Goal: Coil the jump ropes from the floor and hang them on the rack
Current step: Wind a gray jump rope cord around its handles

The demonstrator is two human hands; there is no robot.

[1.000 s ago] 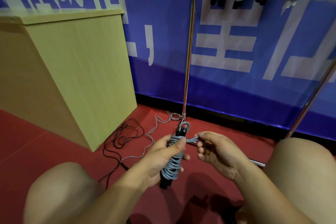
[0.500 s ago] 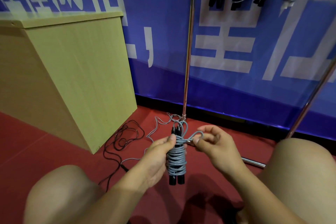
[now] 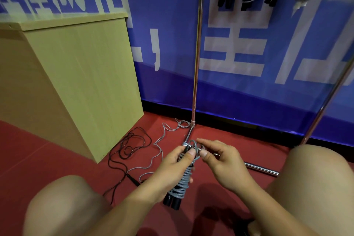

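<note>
The rack (image 3: 197, 48) is shiny bare metal tube. The cabinet (image 3: 80, 74) looks like smooth, pale wood laminate. The floor (image 3: 34, 151) is matt red. The banner (image 3: 168, 30) looks like faintly glossy printed sheet. The grey rope (image 3: 183, 180) is a thin smooth cord wound on 2 glossy black plastic handles (image 3: 172, 201).

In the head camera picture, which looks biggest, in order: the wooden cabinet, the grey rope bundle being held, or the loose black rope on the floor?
1. wooden cabinet, by far.
2. loose black rope, sprawled on the floor.
3. grey rope bundle, gripped in the left hand.
The last two look close, and the bundle is nearer the camera, so that order is unsure.
</note>
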